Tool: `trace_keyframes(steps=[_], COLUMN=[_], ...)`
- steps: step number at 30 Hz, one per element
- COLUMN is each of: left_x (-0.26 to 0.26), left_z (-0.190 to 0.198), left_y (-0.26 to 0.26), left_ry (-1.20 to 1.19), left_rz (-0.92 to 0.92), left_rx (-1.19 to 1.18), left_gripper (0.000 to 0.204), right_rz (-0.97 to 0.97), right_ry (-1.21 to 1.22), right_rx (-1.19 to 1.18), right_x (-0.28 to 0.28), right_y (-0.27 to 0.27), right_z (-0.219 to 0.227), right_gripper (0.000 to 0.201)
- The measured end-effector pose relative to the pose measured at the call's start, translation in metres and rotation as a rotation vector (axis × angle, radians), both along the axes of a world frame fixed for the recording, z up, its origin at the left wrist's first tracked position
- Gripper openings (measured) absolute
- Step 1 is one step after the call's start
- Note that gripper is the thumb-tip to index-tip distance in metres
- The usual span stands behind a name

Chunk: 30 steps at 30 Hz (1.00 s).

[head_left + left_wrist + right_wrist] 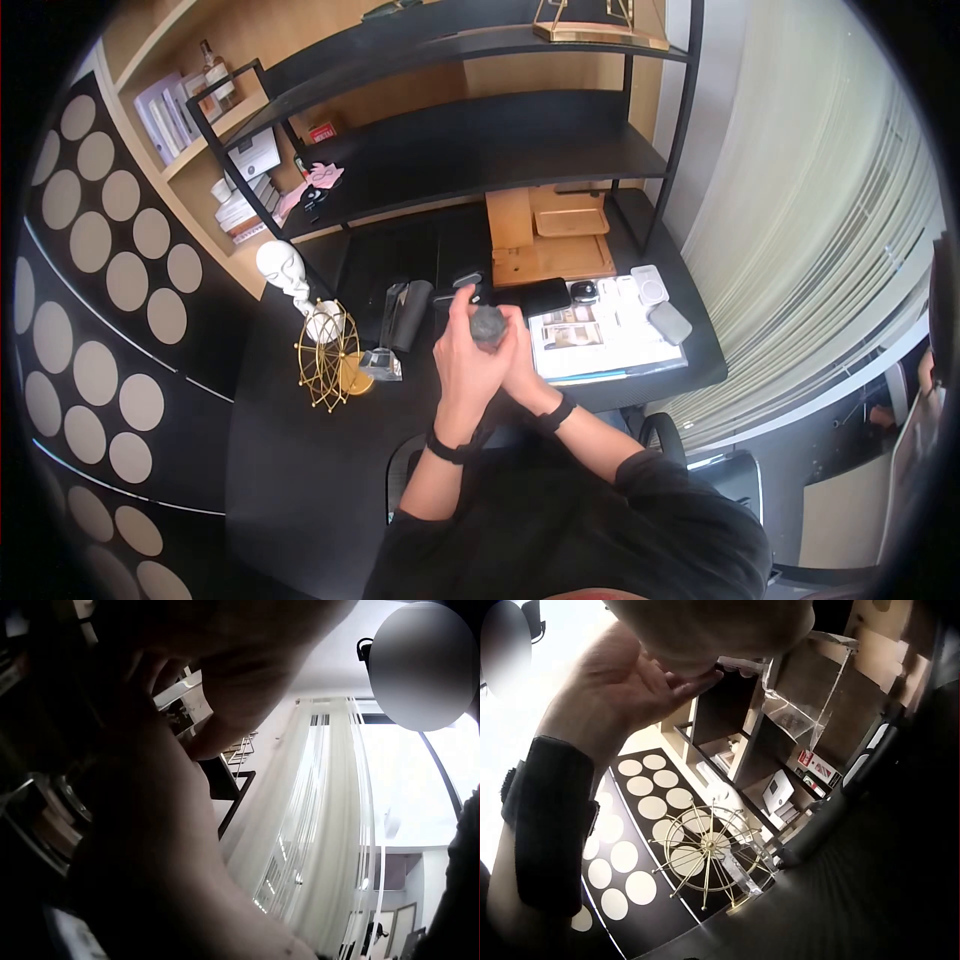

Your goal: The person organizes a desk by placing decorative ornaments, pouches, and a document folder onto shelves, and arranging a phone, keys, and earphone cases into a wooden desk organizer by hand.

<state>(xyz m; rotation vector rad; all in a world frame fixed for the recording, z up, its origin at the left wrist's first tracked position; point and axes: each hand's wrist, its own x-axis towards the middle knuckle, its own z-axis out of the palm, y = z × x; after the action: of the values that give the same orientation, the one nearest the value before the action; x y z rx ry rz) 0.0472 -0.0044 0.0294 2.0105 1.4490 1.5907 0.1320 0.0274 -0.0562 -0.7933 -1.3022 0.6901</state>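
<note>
Grey ball (488, 323): being held above the near edge of the desk (300, 470), between both hands, at about the middle of the scene. Looking dull and slightly textured; likely light and not slippery; stiffness not being shown, so soft or hard cannot be told. Best taken around its sides with fingertips opposed, as now.

Left hand (466, 352): wrapping its fingers round the left side of the ball, gripping it. Right hand (520, 355): cupping the right and near side, fingers curled against the ball, sharing the hold. Wrists each wearing a black band. In both wrist views, only palm and finger backs showing close to the lens; the ball itself not being visible there.

Just beyond the hands, lying on the desk: a black phone (545, 296) and a small dark case (466, 281). To the right: an open magazine (600, 340) carrying a white case (650, 284) and a grey case (669, 322). To the left: a gold wire ornament (327, 355) standing upright, with a white bust (284, 270) behind it and a dark pouch (410, 315) near it. Farther back: a wooden tray (550, 240) under black shelves (480, 150). At far right: sheer curtains (820, 200) hanging.
</note>
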Motion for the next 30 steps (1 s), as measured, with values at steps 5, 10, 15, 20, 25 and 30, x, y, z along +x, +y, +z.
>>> trace_keyframes(steps=[5, 10, 15, 20, 25, 30], left_x=[-0.028, -0.069, -0.074, -0.076, -0.076, -0.077], left_z=[0.005, -0.005, -0.023, -0.038, -0.047, -0.047], left_y=[-0.013, -0.015, -0.011, 0.001, 0.016, 0.018], left_ry=[-0.052, -0.173, -0.285, -0.293, -0.329, -0.31], left_rz=[-0.266, -0.166, -0.182, -0.199, -0.22, -0.24], left_rx=[-0.116, -0.13, -0.109, -0.122, -0.147, -0.175], left_gripper=[0.087, 0.065, 0.053, 0.046, 0.043, 0.044], right_rz=[0.049, -0.013, 0.131, -0.223, -0.074, -0.141], right_ry=[0.269, 0.285, 0.25, -0.085, -0.027, -0.082], right_rx=[-0.153, 0.037, 0.517, 0.79, 0.617, 0.527], right_x=[0.001, 0.024, 0.049, 0.064, 0.053, 0.049], right_y=[0.006, 0.023, 0.065, 0.13, 0.219, 0.295], right_z=[-0.005, 0.059, 0.227, 0.379, 0.451, 0.447], right_gripper=[0.028, 0.016, 0.034, 0.014, 0.018, 0.021])
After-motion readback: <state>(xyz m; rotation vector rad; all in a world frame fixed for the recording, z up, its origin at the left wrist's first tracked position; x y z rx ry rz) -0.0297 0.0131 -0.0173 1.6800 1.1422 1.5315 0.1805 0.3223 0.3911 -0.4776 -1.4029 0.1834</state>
